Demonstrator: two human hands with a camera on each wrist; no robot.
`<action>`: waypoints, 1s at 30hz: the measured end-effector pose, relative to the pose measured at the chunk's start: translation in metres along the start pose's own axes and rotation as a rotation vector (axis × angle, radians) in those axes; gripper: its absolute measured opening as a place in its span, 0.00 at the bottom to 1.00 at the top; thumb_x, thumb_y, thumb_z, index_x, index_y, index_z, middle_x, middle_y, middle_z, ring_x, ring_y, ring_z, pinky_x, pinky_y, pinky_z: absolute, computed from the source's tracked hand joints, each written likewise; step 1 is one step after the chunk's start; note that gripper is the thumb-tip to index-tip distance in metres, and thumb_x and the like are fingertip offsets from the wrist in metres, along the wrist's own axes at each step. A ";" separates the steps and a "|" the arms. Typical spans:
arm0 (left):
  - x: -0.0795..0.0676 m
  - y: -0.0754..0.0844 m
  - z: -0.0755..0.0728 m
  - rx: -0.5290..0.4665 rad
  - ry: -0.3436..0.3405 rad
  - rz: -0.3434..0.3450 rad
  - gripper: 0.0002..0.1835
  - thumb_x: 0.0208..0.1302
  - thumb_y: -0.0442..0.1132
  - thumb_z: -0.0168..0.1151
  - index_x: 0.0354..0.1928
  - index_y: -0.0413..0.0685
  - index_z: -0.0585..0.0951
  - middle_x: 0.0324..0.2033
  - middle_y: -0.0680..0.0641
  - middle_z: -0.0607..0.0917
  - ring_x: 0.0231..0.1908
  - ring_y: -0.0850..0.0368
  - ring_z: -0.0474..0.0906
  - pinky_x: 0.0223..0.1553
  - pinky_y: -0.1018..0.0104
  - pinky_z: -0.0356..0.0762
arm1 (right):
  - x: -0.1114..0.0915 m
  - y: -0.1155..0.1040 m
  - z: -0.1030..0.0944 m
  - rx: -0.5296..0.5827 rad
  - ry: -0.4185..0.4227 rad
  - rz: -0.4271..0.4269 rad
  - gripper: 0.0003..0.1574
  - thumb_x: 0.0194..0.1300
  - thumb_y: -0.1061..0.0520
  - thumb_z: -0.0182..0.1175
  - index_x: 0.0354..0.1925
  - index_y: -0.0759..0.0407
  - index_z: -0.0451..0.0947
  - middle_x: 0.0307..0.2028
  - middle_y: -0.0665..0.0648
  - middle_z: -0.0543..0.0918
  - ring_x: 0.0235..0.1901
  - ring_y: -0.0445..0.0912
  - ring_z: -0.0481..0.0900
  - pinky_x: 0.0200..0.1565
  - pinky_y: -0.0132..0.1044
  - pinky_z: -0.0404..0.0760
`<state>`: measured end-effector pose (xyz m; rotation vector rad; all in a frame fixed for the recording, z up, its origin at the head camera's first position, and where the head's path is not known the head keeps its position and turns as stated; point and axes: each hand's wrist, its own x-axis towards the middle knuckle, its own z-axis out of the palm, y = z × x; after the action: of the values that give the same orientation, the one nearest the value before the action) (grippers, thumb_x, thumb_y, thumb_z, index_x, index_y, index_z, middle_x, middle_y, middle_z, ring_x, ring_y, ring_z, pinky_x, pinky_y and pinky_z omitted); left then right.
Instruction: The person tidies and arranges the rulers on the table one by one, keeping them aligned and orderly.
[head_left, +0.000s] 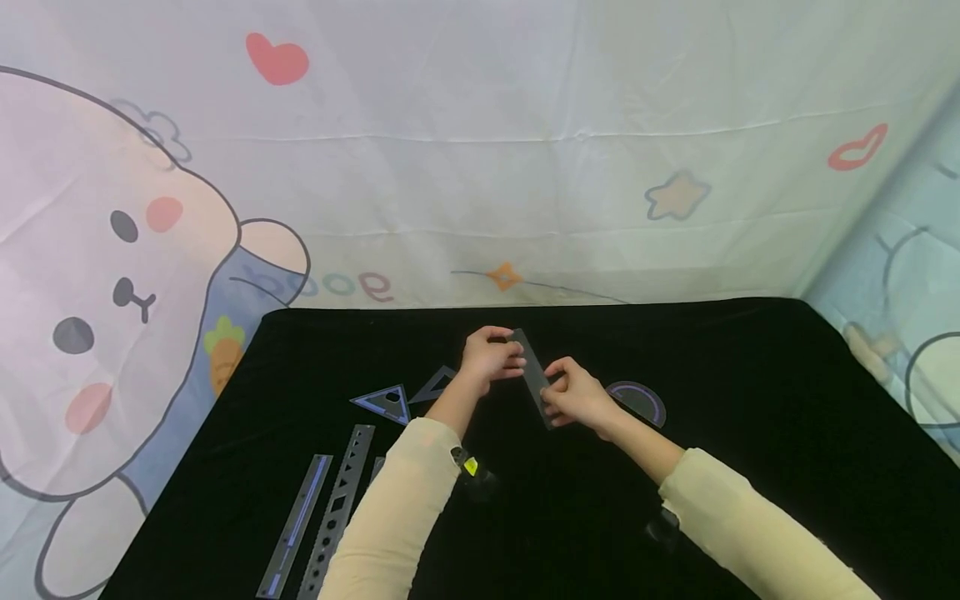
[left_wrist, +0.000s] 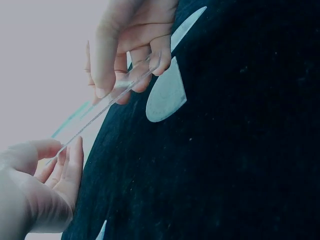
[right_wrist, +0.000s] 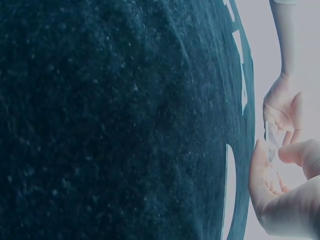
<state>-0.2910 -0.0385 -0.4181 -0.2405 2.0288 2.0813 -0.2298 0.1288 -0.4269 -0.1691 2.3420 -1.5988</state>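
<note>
Both hands hold a clear flat ruler (head_left: 534,377) tilted above the black cloth. My left hand (head_left: 491,358) pinches its far end between thumb and fingers. Lower down, the fingertips of my right hand (head_left: 577,393) grip the other end. In the left wrist view the ruler (left_wrist: 95,117) appears nearly edge-on, spanning from the left hand (left_wrist: 42,185) to the right hand (left_wrist: 132,45). A clear half-round protractor (head_left: 637,403) with a purple band lies just beyond the right wrist. To the left of the left hand are two set squares (head_left: 386,404), one partly covered by the forearm.
A long ruler with a purple stripe (head_left: 296,525) and a stencil ruler with cut-out shapes (head_left: 337,504) lie at the front left. Another strip (head_left: 377,468) is mostly hidden by the left sleeve. Behind the black-covered table (head_left: 750,375) hangs a printed curtain (head_left: 480,192).
</note>
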 end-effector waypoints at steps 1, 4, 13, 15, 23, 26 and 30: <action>-0.001 0.001 -0.001 0.006 -0.004 0.000 0.17 0.60 0.32 0.60 0.51 0.44 0.73 0.35 0.39 0.83 0.26 0.57 0.83 0.32 0.63 0.82 | 0.000 0.000 0.001 0.003 0.000 -0.004 0.23 0.63 0.61 0.54 0.55 0.62 0.60 0.37 0.63 0.78 0.28 0.46 0.80 0.32 0.39 0.83; -0.002 0.002 -0.005 0.015 -0.013 -0.004 0.17 0.59 0.31 0.60 0.51 0.45 0.73 0.34 0.40 0.83 0.25 0.57 0.83 0.32 0.63 0.82 | -0.001 -0.001 0.003 0.009 -0.002 -0.020 0.21 0.64 0.60 0.54 0.54 0.62 0.61 0.36 0.63 0.79 0.27 0.46 0.80 0.32 0.39 0.83; -0.008 0.006 -0.018 0.072 -0.082 -0.029 0.17 0.59 0.31 0.60 0.51 0.46 0.73 0.35 0.41 0.83 0.27 0.56 0.83 0.33 0.61 0.83 | -0.002 -0.007 0.010 0.016 -0.040 -0.016 0.19 0.65 0.59 0.54 0.53 0.62 0.65 0.36 0.60 0.81 0.29 0.44 0.81 0.32 0.38 0.83; -0.010 0.006 -0.020 0.105 -0.113 -0.029 0.17 0.59 0.32 0.60 0.51 0.46 0.73 0.34 0.40 0.82 0.27 0.55 0.83 0.33 0.61 0.83 | -0.002 -0.009 0.011 0.024 -0.048 -0.015 0.19 0.65 0.59 0.54 0.53 0.62 0.65 0.37 0.60 0.80 0.29 0.44 0.80 0.32 0.38 0.83; -0.019 0.007 -0.025 0.208 -0.212 -0.034 0.17 0.60 0.35 0.60 0.51 0.48 0.73 0.35 0.40 0.81 0.30 0.53 0.82 0.34 0.60 0.82 | -0.001 -0.012 0.015 0.085 -0.065 -0.004 0.20 0.65 0.59 0.53 0.53 0.63 0.64 0.38 0.61 0.79 0.30 0.45 0.81 0.33 0.38 0.83; -0.023 0.007 -0.028 0.212 -0.231 -0.031 0.17 0.60 0.36 0.60 0.52 0.48 0.73 0.35 0.41 0.80 0.30 0.54 0.82 0.34 0.59 0.82 | -0.001 -0.013 0.017 0.111 -0.074 -0.004 0.19 0.65 0.60 0.54 0.52 0.63 0.64 0.36 0.59 0.78 0.29 0.44 0.79 0.33 0.38 0.83; -0.029 0.007 -0.034 0.217 -0.251 -0.028 0.17 0.61 0.35 0.60 0.52 0.47 0.73 0.35 0.41 0.80 0.30 0.54 0.81 0.34 0.59 0.82 | -0.003 -0.013 0.023 0.130 -0.100 -0.008 0.18 0.64 0.60 0.54 0.50 0.64 0.64 0.33 0.57 0.76 0.28 0.44 0.77 0.32 0.38 0.83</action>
<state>-0.2664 -0.0740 -0.4050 0.0279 2.0592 1.7558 -0.2209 0.1038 -0.4221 -0.2249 2.1579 -1.6987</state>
